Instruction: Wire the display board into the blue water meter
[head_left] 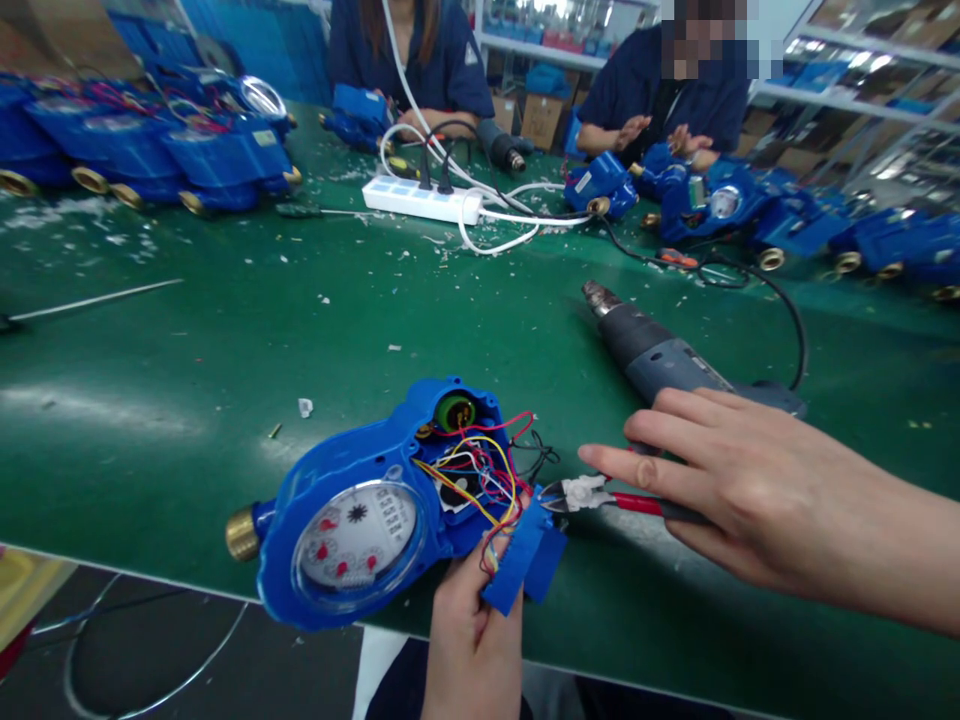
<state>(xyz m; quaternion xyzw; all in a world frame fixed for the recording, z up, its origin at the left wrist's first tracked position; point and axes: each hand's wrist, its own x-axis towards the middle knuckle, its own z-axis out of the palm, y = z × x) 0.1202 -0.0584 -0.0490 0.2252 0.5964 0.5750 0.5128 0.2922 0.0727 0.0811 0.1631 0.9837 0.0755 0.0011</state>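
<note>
A blue water meter (pixel 285 540) lies near the table's front edge, its round dial facing up and its wiring compartment open. Red, yellow, white and black wires (pixel 487 460) spill from that compartment. Just right of the meter, my left hand (pixel 476 620) is closed around the wires and a blue piece (pixel 517 560) that looks like plastic or tape; its fingertips are partly hidden. My right hand (pixel 735 490) grips red-handled diagonal cutters (pixel 589 493). The cutters' jaws are against the wires at the top of the blue piece; whether they are closed on a wire is unclear.
A heat gun (pixel 660 350) lies behind my right hand. Further back are a white power strip (pixel 420 200) with cables, and more blue meters (pixel 217 150) at left and right. A screwdriver (pixel 90 300) lies at left. Two people sit across the green table (pixel 300 320).
</note>
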